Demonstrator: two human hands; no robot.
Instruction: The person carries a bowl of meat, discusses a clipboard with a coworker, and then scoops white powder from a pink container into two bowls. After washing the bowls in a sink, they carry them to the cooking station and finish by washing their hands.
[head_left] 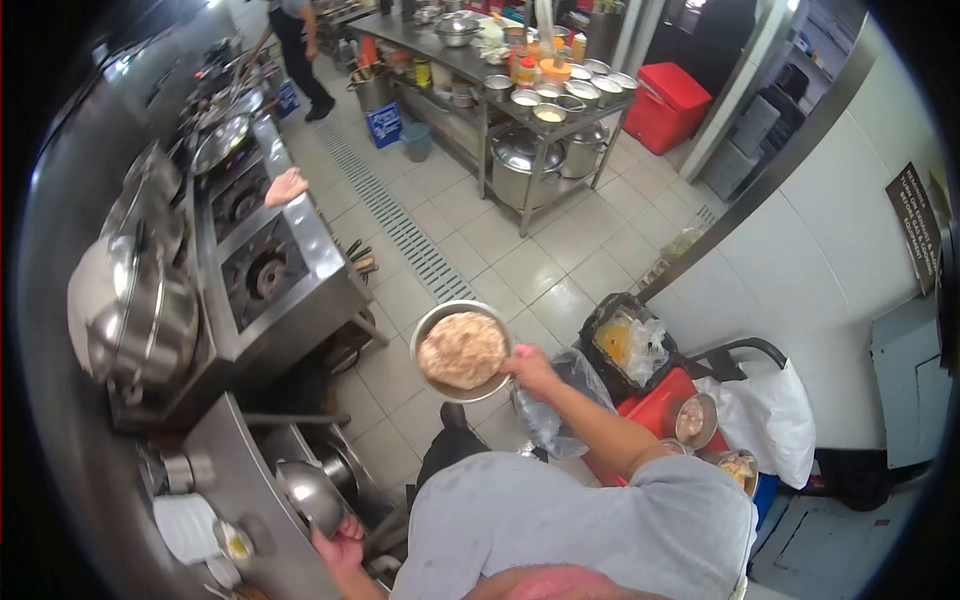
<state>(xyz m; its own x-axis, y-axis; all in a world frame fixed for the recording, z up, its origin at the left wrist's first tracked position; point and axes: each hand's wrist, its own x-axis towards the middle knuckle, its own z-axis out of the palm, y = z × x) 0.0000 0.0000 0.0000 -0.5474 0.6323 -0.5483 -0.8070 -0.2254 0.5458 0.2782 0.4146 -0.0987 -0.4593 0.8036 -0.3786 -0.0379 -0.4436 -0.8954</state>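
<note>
My right hand (528, 368) grips the rim of a round metal bowl (417, 340) out in front of me. Inside the bowl is a pale pinkish mixture (462, 350) that looks like minced meat. At lower left, my left hand (340, 543) has its fingers closed at the edge of another metal bowl (312, 492), which shows its rounded, shiny outside. This second bowl is beside the steel counter (225, 440), and its inside is hidden from me.
A steel stove (290, 290) stands on the left, with a pinkish lump (287, 187) on its edge. Ahead is a steel table (470, 65) with several small bowls. Right of me are a black-lined bin (600, 325) and a white bag (770, 420). A person (295, 50) stands farther back.
</note>
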